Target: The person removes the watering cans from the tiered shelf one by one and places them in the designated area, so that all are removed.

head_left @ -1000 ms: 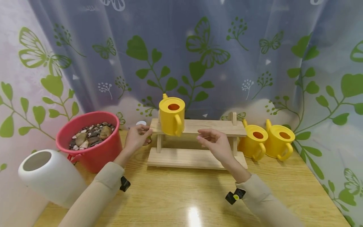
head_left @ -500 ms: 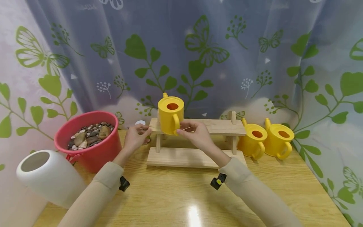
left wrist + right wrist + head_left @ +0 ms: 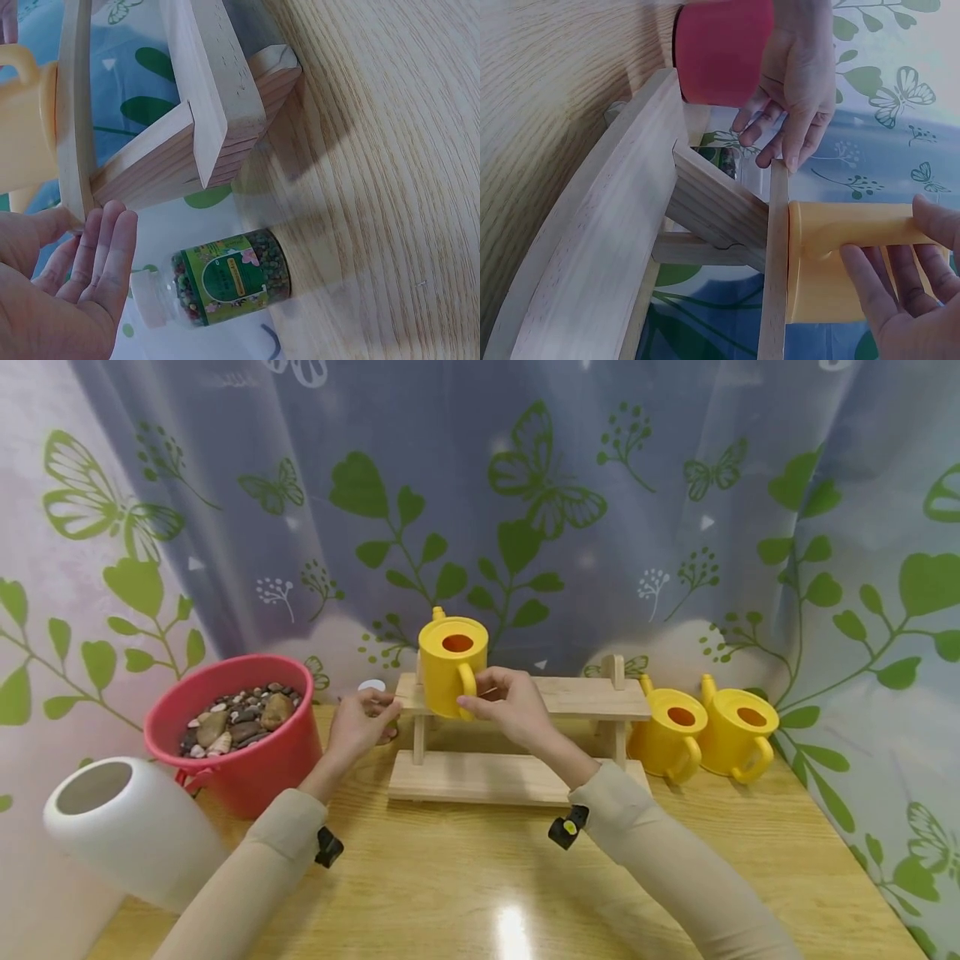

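Note:
A yellow watering can (image 3: pixel 441 672) stands upright on the left part of the upper board of a two-tier wooden shelf (image 3: pixel 577 693). Its handle faces the person. My right hand (image 3: pixel 513 703) holds that handle, thumb on one side and fingers on the other, as the right wrist view shows around the can (image 3: pixel 817 225). At the upper board's left end, my left hand (image 3: pixel 360 723) pinches the edge between thumb and fingers. In the left wrist view its other fingers (image 3: pixel 112 259) extend below the board, near a clear bottle of coloured granules (image 3: pixel 225 277) with a white cap.
Two more yellow watering cans (image 3: pixel 670 735) (image 3: pixel 738 735) stand right of the shelf. On the left are a red bucket (image 3: pixel 262 768) of pebbles and a white vase (image 3: pixel 150 843). The wooden table (image 3: pixel 450 877) extends in front, and a patterned curtain (image 3: pixel 465 485) hangs behind.
My right hand has moved left from in front of the upper board to the watering can and now holds its handle. The left hand stays on the board's end.

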### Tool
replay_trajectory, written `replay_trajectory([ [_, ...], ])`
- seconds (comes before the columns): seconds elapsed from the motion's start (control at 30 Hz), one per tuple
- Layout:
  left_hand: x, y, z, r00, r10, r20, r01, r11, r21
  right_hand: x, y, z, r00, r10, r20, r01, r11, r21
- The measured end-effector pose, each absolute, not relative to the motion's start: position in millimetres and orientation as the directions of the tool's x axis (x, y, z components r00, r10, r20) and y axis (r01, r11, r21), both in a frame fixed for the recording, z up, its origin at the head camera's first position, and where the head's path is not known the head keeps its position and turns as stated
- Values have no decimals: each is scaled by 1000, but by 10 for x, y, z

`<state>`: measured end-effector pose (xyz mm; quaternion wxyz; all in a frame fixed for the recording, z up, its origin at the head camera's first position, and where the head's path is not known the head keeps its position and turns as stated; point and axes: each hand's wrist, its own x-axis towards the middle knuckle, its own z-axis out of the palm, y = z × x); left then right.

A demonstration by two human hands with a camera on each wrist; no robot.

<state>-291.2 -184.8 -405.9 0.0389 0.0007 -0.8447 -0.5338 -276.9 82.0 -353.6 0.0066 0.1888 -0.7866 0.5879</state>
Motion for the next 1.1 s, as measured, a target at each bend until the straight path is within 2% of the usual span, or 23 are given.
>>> replay_trajectory([
  [0.43,-2915,-1839,-4077,-997,-43,71,46,425,904,-2615,1112,-3481,-937,-261,231,-290,218,-932],
  [0.67,-2922,-1850,-4091,-995,-42,86,60,417,907,-2449,1504,-3498,-926,-267,267,-331,233,-914],
  [0.93,-2924,-1854,-4084,-995,-52,87,58,417,907,-2220,2006,-3528,-934,-190,302,-345,265,-900],
  [1.1,-2907,-1841,-4081,-994,-55,92,60,420,905,-2028,2343,-3530,-927,-147,344,-374,330,-866],
])
